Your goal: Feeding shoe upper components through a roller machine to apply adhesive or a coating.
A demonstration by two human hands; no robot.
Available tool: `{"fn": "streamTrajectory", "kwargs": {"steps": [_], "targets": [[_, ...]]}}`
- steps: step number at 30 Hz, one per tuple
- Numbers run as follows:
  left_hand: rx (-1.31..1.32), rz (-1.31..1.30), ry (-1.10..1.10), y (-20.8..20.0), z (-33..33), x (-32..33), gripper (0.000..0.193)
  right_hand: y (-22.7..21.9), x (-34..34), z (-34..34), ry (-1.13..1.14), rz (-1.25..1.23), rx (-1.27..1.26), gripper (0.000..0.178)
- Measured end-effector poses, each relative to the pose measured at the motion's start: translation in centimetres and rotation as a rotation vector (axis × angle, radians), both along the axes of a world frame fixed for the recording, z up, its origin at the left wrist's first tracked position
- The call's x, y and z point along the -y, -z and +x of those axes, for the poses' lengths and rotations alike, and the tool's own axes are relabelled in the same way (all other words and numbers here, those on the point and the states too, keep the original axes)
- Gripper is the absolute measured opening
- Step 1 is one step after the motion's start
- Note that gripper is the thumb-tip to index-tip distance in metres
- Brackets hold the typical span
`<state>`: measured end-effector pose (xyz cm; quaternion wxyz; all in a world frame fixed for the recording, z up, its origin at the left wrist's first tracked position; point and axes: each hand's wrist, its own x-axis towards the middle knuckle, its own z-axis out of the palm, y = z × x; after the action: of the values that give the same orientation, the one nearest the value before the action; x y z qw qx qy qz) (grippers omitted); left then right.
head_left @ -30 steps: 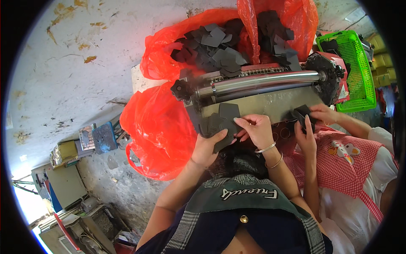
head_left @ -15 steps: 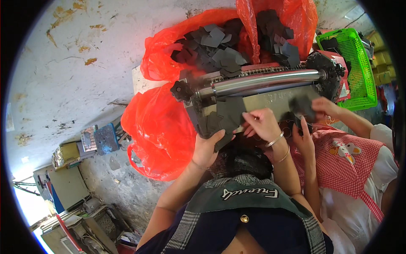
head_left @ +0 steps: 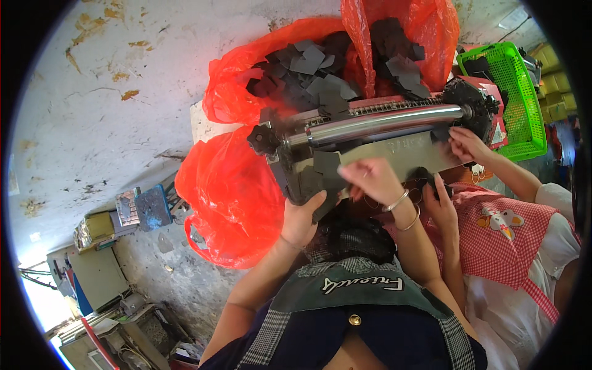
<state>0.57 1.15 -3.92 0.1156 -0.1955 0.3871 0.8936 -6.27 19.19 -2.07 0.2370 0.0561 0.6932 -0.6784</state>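
My left hand grips a stack of dark grey flat cut pieces at the left end of a roller machine's metal feed plate. My right hand is blurred and lies on the plate. Its fingertips touch a single dark piece lying just below the shiny steel roller. Whether the fingers pinch that piece is unclear. Beside me, a person in a red checked apron has one hand on a dark piece at the roller's right end. Their other hand holds more pieces.
Behind the roller, two red plastic bags hold heaps of dark cut pieces. Another full red bag hangs left of the machine. A green plastic basket sits at the right. Clutter lies on the floor at lower left.
My right hand drew a single piece off the stack and slid it up the plate to the roller. The other person's far hand lifted a piece to the roller's right end.
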Motion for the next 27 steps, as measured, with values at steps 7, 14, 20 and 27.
{"fn": "streamTrajectory", "kwargs": {"steps": [7, 14, 20, 27], "targets": [[0.056, -0.069, 0.029, -1.4, -0.6, -0.1, 0.028, 0.5, -0.7, -0.9, 0.141, 0.166, 0.054, 0.031], [0.108, -0.035, 0.081, -1.5, -0.7, 0.0, 0.028, -0.3, -0.4, 0.8, -0.051, 0.12, 0.096, 0.026], [0.037, -0.065, 0.108, -1.1, -0.3, -0.2, 0.028, -1.1, 0.9, 0.8, -0.054, 0.195, -0.121, 0.024], [0.091, 0.066, 0.107, -1.2, -0.3, 0.3, 0.024, 1.0, -1.0, 0.3, 0.013, 0.24, -0.107, 0.03]]}}
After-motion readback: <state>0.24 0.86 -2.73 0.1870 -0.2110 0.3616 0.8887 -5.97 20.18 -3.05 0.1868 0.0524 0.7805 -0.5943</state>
